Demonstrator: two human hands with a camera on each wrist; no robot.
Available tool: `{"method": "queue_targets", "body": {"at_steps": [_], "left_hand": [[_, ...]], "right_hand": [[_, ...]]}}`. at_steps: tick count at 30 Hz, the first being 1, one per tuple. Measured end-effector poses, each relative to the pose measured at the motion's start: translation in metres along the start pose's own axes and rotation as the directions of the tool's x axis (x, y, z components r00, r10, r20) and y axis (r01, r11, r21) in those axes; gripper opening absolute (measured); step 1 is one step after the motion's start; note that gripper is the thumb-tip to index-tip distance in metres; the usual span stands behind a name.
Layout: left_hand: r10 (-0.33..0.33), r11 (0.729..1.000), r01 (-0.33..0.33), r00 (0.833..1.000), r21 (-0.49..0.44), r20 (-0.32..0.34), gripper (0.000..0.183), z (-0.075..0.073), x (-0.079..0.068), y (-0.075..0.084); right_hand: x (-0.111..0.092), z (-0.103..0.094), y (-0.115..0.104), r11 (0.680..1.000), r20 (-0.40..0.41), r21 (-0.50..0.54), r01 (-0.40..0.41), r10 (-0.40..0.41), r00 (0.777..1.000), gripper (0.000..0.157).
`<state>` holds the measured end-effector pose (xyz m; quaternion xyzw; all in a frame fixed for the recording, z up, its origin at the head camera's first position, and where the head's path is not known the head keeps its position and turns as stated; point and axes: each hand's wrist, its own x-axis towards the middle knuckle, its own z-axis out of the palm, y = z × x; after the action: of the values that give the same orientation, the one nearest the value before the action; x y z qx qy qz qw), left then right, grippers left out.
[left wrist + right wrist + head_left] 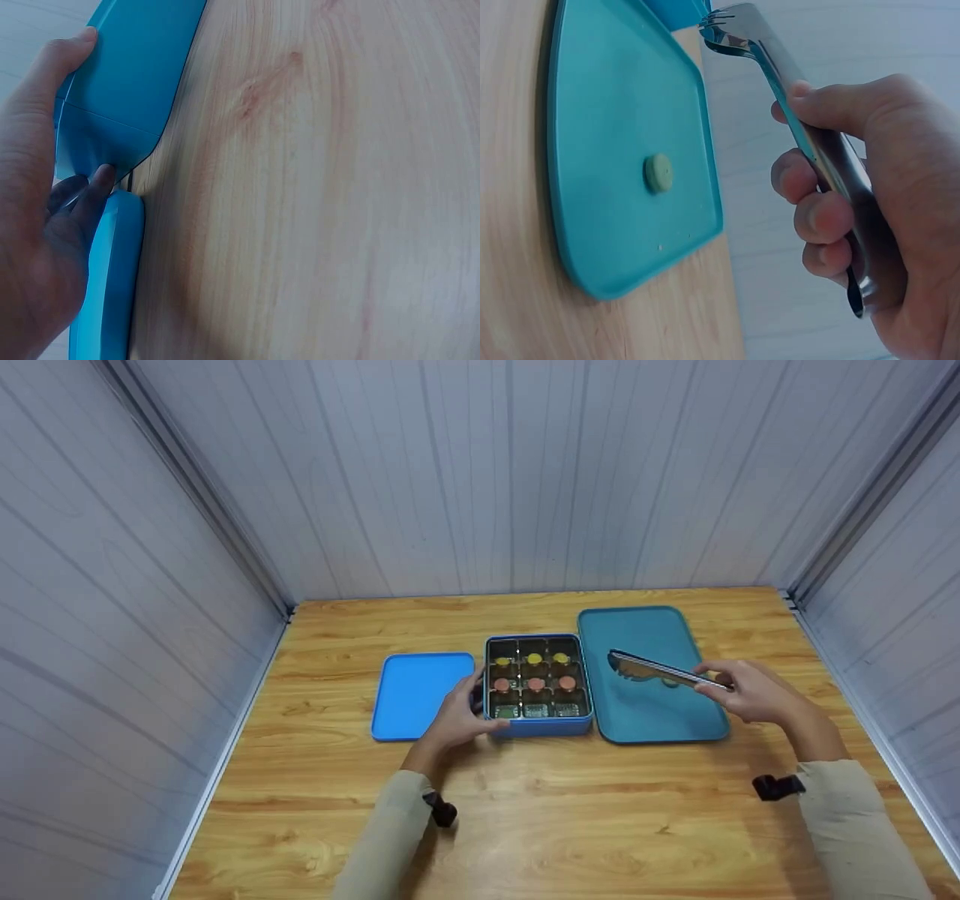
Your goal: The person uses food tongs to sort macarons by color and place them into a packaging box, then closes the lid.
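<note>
A blue square box (551, 727) holds a divided insert. Yellow round pieces (534, 658) sit in its back row and pinkish round pieces (536, 685) in the middle row; only compartment bottoms show in front. My left hand (459, 718) grips the box's near-left corner, thumb on the front and fingers at the left side. Metal tongs (667, 668) are held in my right hand (757, 696) above the teal tray (652, 724). Nothing is visible between the tongs' toothed tips. A pale green round piece (658, 173) lies on the tray, partly hidden behind the tongs in the head view.
A flat bright-blue lid or tray (416, 694) lies left of the box. The teal tray stands close by the box's right side. Pale panel walls (510, 480) rise behind and on both sides of the wooden table (570, 817). Small crumbs (660, 247) dot the teal tray.
</note>
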<state>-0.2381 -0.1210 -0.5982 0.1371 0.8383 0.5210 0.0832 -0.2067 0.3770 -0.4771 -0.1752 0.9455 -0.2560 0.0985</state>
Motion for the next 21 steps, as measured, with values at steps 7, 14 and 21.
{"method": "queue_targets", "body": {"at_steps": [7, 14, 21], "left_hand": [[-0.016, 1.000, 0.016, 1.000, 0.007, -0.002, 0.123, 0.000, -0.001, 0.002], [0.000, 1.000, 0.000, 1.000, 0.030, -0.008, 0.123, -0.001, -0.002, 0.002], [0.015, 1.000, -0.015, 1.000, -0.001, 0.008, 0.123, -0.002, -0.002, 0.001]], "right_hand": [[0.011, 0.009, -0.013, 0.993, -0.062, -0.053, 0.104, -0.107, 0.992, 0.031], [0.019, 0.017, -0.023, 0.984, -0.076, -0.068, 0.163, -0.168, 0.983, 0.029], [0.027, 0.024, -0.035, 0.975, -0.070, -0.078, 0.207, -0.212, 0.975, 0.026]]}}
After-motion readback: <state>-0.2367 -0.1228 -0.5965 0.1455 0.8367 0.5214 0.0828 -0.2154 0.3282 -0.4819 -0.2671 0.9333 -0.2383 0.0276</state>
